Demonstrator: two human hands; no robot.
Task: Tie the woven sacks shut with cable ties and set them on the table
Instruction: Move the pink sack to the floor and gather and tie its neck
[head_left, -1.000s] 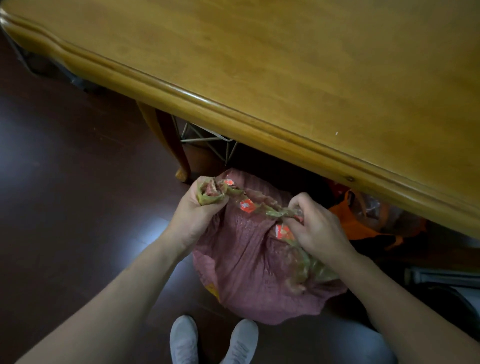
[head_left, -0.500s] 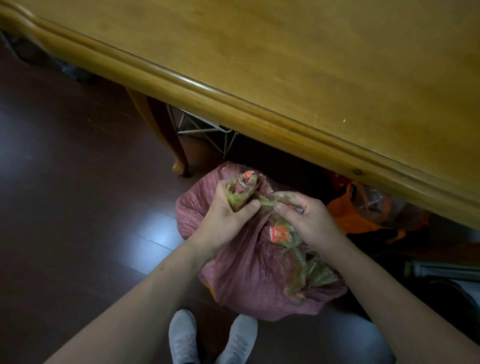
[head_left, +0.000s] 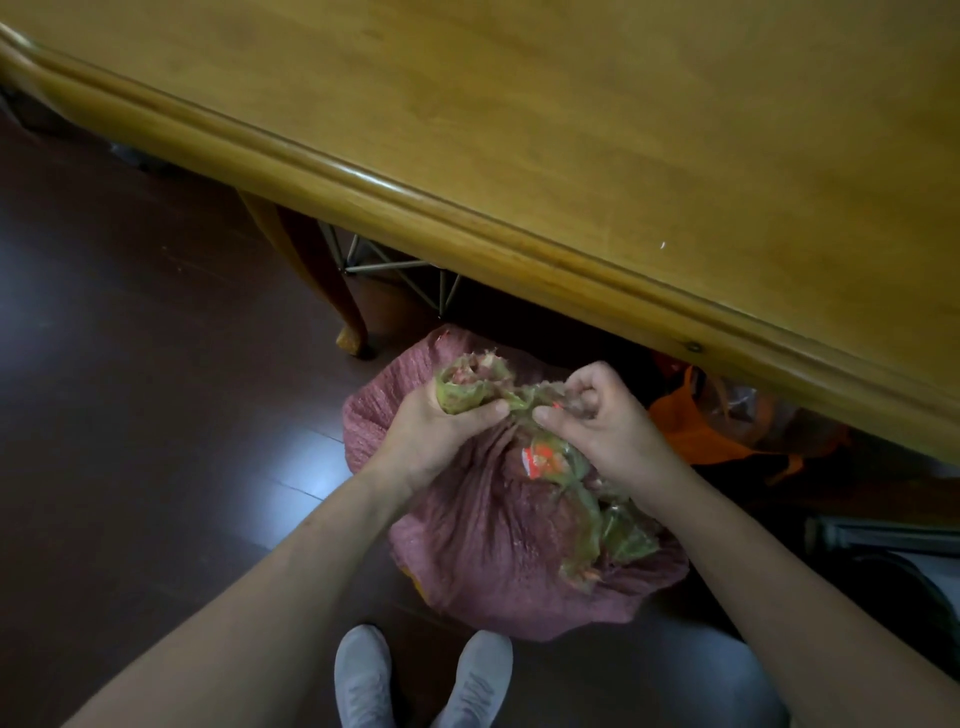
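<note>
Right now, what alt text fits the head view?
Both hands, left and right, bunch the mouth of a pink woven sack on the dark floor, beside a wooden table. No cable tie is visible.

A second ago the two hands were apart along the green mouth of the reddish woven sack (head_left: 498, 540). Now the right hand (head_left: 597, 421) has moved close to the left hand (head_left: 441, 431), and the thumbs nearly touch. The mouth is bunched tighter between them.
</note>
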